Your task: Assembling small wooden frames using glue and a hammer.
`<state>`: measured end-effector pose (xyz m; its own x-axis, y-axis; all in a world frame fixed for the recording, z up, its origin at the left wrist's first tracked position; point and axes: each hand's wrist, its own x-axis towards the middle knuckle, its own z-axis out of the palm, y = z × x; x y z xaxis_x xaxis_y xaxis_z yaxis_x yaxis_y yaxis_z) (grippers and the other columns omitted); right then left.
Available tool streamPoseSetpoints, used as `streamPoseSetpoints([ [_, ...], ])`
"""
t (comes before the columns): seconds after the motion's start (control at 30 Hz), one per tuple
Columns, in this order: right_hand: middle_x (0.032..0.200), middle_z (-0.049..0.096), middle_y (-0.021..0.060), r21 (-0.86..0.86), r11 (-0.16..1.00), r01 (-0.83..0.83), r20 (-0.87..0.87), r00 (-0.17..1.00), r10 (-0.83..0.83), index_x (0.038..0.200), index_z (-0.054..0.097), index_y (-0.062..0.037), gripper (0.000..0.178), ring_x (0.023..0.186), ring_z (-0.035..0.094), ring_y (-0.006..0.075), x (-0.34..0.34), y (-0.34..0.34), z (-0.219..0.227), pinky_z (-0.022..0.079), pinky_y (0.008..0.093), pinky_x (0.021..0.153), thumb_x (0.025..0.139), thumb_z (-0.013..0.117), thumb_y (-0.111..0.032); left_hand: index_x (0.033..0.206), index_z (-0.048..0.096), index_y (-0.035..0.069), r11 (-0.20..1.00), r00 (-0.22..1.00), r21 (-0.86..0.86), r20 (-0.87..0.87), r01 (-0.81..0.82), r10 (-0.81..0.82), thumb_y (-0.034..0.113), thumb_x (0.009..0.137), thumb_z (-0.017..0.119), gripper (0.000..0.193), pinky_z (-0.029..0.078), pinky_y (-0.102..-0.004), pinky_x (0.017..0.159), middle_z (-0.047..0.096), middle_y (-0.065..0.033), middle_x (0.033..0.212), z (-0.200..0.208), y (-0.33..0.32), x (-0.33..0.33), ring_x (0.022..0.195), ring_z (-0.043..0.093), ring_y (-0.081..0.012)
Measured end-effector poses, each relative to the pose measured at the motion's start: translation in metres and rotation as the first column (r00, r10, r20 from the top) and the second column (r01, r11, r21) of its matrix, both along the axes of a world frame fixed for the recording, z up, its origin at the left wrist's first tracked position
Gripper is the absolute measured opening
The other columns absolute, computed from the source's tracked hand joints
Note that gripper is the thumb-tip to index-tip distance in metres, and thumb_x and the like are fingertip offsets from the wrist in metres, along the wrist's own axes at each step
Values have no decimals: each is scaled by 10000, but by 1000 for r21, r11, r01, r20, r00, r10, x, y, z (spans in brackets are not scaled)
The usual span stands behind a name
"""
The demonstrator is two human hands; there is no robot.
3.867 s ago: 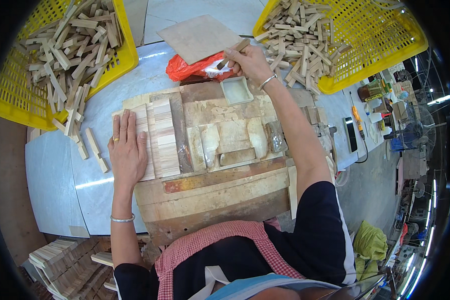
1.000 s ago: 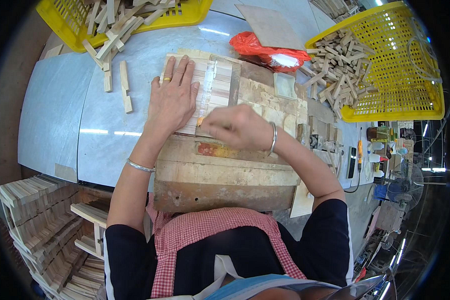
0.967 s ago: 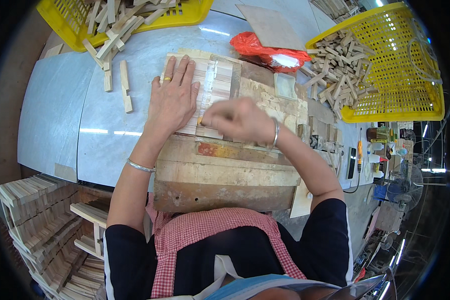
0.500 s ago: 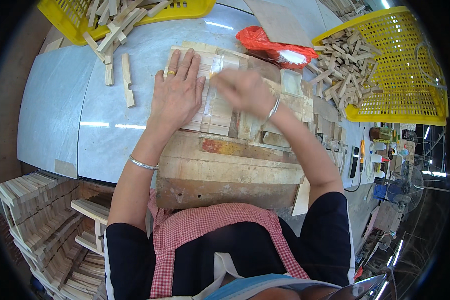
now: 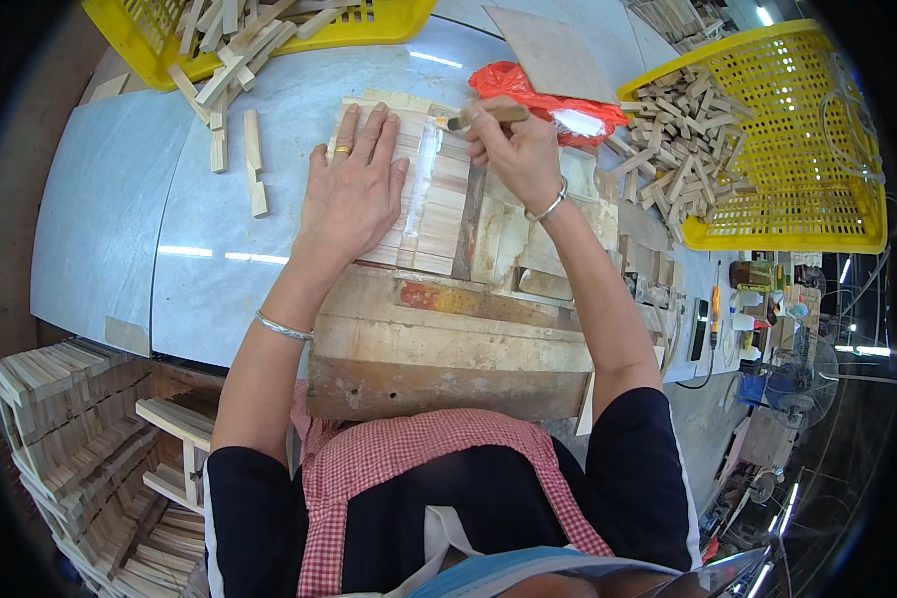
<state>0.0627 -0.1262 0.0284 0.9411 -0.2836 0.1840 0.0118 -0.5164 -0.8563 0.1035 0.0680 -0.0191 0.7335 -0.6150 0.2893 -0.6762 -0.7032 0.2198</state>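
Observation:
My left hand (image 5: 354, 184) lies flat, fingers spread, over the left part of a row of light wooden strips (image 5: 439, 214) set side by side on a wooden work board (image 5: 448, 344). A wet, whitish band of what looks like glue (image 5: 427, 159) runs across the strips beside it. In my right hand (image 5: 513, 149), the fingers are closed around the wooden handle of a brush (image 5: 508, 115). The bristle end points left, at the far end of the white band. Whether the bristles touch the wood I cannot tell.
Beyond my right hand sits a red plastic bag (image 5: 508, 80) with white stuff in it, partly under a thin board (image 5: 558, 55). Yellow baskets (image 5: 807, 130) of wood pieces stand far left and right. Loose sticks (image 5: 254, 159) lie left; stacked wooden frames (image 5: 80, 439) stand lower left.
My right hand has moved away from me and to the right with the brush, off the middle of the strips toward their far end. My left hand has stayed in place.

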Motion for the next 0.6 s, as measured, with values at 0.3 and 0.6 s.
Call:
streamPoseSetpoints([
  [0.3, 650, 640, 55, 161, 984, -81, -26, 996, 86, 870, 656, 0, 235, 507, 605, 105, 0, 17, 21, 495, 228, 473, 928, 569, -210, 1379, 408, 55, 1000, 1000, 12, 5, -20, 20, 313, 990, 349, 471, 352, -497, 1008, 362, -85, 1463, 1, 2, -1, 1374, 297, -273],
  [0.6, 643, 613, 121, -493, 804, -333, -13, 927, 375, 812, 629, -5, 158, 523, 600, 251, -54, 61, 6, 484, 318, 500, 864, 597, -151, 1371, 410, 42, 1000, 1000, -22, 3, -14, 14, 317, 976, 357, 485, 339, -521, 1001, 368, -92, 1461, -2, 1, 1, 1365, 313, -282],
])
